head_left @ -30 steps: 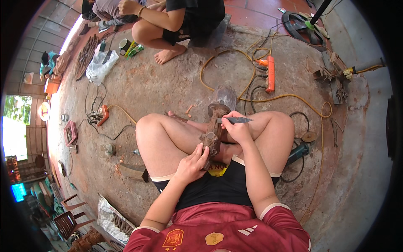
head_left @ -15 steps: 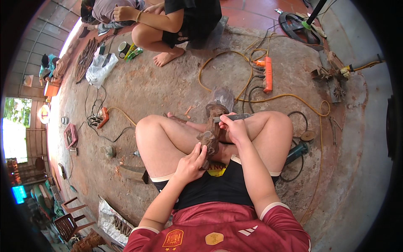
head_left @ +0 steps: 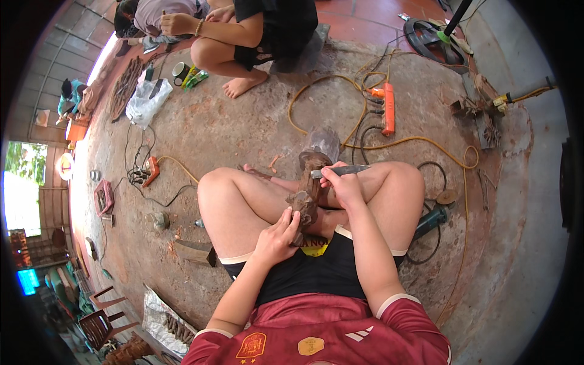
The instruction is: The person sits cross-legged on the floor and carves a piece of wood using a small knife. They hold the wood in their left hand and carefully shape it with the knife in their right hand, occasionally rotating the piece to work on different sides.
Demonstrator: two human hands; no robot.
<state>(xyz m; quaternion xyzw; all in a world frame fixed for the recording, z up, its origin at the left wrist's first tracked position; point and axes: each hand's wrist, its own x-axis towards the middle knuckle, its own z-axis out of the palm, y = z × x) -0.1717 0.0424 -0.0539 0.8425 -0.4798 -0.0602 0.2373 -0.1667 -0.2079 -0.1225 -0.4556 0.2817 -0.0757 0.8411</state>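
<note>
A carved piece of brown wood (head_left: 302, 201) lies between my bent legs, knobby at its near end and narrower toward the far end. My left hand (head_left: 278, 235) is closed on the near end, fingers bent over its left side. In my right hand (head_left: 340, 184) is a slim grey bar-shaped tool (head_left: 348, 170), pinched near its left end. That end meets or hovers just above the wood's far part; contact cannot be made out. The tool's exact kind is unclear. Past the wood's far end stands a dull grey, rounded block-like thing (head_left: 324, 143).
An orange power strip (head_left: 389, 109) with a yellow cable (head_left: 420, 140) lies ahead right. Beside my right thigh rests a teal power tool (head_left: 431, 221). A wood offcut (head_left: 196, 252) and a glass jar (head_left: 157, 221) are at left. Another person (head_left: 243, 36) squats ahead.
The tool in my right hand has tilted and shifted slightly, showing more of its pale grey side. My left hand keeps its place on the wood.
</note>
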